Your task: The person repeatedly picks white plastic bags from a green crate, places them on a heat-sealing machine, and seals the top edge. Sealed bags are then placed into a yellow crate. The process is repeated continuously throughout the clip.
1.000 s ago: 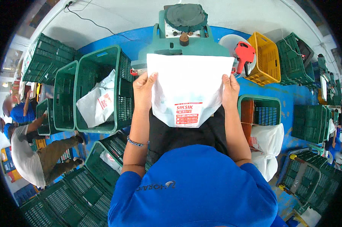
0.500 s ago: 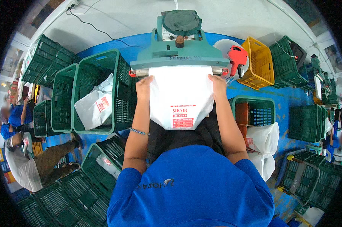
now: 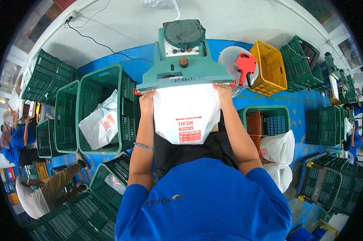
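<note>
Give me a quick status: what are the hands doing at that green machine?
Left hand and right hand each grip a top corner of the white bag. Bag's top edge tucked under the green machine's bar. Nothing blocking.

bag [image 3: 187, 114]: white, red print block
sealing machine [image 3: 184, 68]: pale green
crate [image 3: 103, 106]: dark green
basket [image 3: 269, 68]: yellow
floor [image 3: 294, 100]: blue

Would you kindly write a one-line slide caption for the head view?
Left hand and right hand hold a white bag at a green sealing machine, green crates alongside.
</note>
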Demonstrator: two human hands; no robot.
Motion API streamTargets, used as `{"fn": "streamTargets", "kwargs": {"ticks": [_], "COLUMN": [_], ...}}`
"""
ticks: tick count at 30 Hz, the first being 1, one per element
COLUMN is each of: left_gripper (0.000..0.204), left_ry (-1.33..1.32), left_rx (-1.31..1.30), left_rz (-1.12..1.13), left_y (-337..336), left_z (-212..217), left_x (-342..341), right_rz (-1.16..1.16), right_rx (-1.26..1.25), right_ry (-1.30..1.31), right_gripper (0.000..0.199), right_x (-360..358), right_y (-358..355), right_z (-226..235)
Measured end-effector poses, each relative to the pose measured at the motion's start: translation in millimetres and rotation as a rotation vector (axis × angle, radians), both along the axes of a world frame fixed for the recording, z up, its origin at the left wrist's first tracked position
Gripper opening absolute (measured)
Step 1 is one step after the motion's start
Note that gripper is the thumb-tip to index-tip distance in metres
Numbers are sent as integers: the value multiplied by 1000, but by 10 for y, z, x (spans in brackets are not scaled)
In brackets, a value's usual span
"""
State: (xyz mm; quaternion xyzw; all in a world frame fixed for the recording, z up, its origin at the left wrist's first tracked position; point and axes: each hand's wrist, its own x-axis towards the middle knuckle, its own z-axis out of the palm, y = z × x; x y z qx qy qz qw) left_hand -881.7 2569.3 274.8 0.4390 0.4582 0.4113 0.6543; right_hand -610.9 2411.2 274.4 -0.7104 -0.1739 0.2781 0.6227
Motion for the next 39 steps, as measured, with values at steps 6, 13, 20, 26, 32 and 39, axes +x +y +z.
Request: {"fn": "streamTargets", "kwargs": {"ticks": [6, 13, 20, 26, 32, 39], "left_gripper": [41, 31, 26, 29, 32, 29], "left_ry": [15, 68, -306, -270, -296, -217], "left_rx": [-277, -169, 12, -13, -1, -144], "left_rz": [-266, -339, -79, 34, 87, 115], "left_y": [-205, -594, 242, 339, 237, -229], "left_z": [116, 220, 278, 11, -345, -486], "left_x": [-203, -324, 614, 816, 777, 953], "right_rz": [192, 120, -33, -337, -211, -15], "right_rx": [-64, -14, 23, -229, -1152, -568], "right_ry": [417, 343, -173, -813, -946, -89], "right_gripper": [27, 17, 19, 30, 83, 63], "right_x": [-79, -282, 475, 1907, 2759, 2793], "right_y": [-350, -608, 303, 458, 606, 267], "right_z": [402, 397, 682, 112, -1322, -836]}}
